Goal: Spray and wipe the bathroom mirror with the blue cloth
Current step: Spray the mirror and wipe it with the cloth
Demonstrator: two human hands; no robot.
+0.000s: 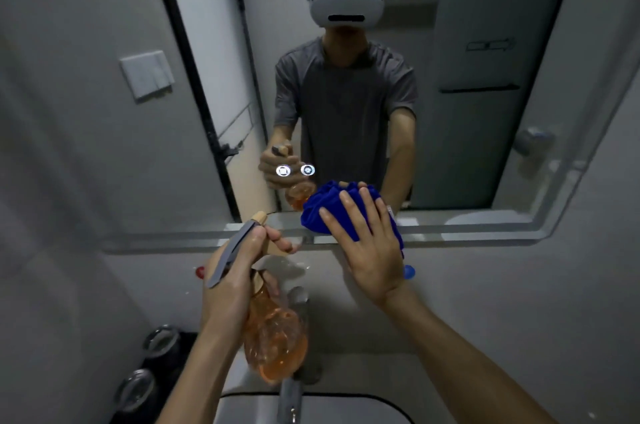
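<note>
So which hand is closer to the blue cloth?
Right. The right hand presses flat on the blue cloth against the mirror. The left hand is apart, lower left, gripping the spray bottle.

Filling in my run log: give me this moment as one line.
left hand: grips spray bottle | right hand: presses blue cloth on mirror lower edge | stage: wiping
</note>
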